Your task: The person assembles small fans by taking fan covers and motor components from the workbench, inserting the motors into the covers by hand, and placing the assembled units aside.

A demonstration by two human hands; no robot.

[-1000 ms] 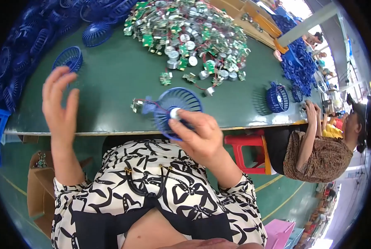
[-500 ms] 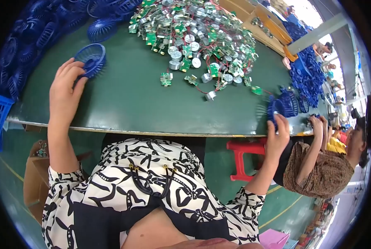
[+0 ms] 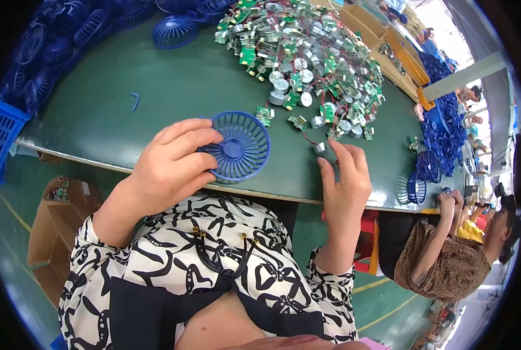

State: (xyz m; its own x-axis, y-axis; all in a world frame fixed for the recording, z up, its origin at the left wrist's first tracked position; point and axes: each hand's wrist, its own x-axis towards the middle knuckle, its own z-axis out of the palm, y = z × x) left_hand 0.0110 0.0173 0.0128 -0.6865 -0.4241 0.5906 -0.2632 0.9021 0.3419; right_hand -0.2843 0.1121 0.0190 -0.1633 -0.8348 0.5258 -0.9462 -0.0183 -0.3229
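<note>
My left hand [image 3: 176, 157] grips the left rim of a round blue fan grille [image 3: 250, 164], its slatted, bowl-like inside facing up, near the table's front edge. My right hand [image 3: 347, 186] has thumb and forefinger apart, with nothing visibly held between them. Just beyond those fingertips lies a small silver motor [image 3: 320, 148], joined by a red wire to a green circuit board [image 3: 298, 122]. Behind both hands spreads a heap of motors and circuit boards [image 3: 307, 58] with red wires.
Blue grilles [image 3: 56, 52] are piled at the left, by a blue plastic basket [image 3: 1, 137]. A small blue strip [image 3: 135, 101] lies on the green table [image 3: 97, 122]. More grilles [image 3: 417, 186] stand at the right, near a co-worker [image 3: 444, 256]. Cardboard boxes [image 3: 53, 230] sit below.
My left hand has brought the blue grille rightward to the front middle. My right hand has left the grilles at the right and come over to the small motor.
</note>
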